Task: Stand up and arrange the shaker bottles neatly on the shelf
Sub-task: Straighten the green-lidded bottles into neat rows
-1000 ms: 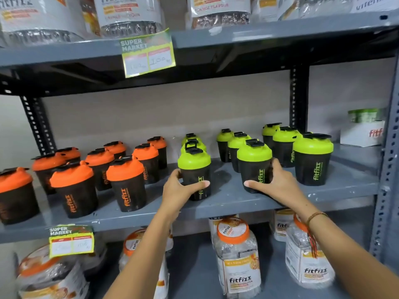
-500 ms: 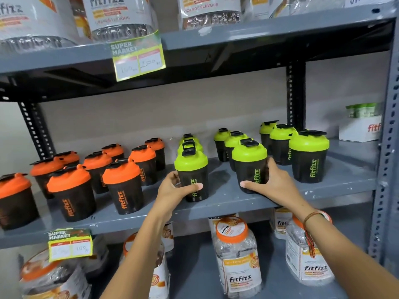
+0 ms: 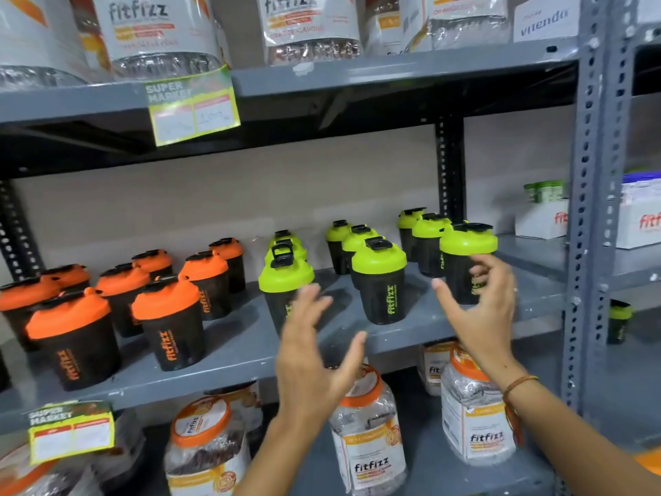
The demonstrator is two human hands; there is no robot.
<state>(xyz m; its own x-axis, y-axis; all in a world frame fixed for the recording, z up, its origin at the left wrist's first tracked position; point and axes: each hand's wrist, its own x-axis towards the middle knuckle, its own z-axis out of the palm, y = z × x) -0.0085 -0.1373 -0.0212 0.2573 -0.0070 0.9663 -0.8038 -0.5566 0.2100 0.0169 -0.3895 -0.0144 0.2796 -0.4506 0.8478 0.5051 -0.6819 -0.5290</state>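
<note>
progress: nearly done | shaker bottles (image 3: 379, 281) upright in rows on middle shelf (image 3: 229, 356), orange-lidded left, green-lidded right | left hand (image 3: 311, 356) and right hand (image 3: 479, 309) spread wide, holding nothing | left: perhaps slight straightening of orange rows

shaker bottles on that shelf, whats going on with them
A person is tidying shaker bottles on the middle grey shelf. Orange-lidded bottles stand grouped on the left, green-lidded ones in rows on the right, all upright. Both hands are open and hold nothing: the left hand hovers in front of the front-left green bottle, the right hand by the front-right one.
</note>
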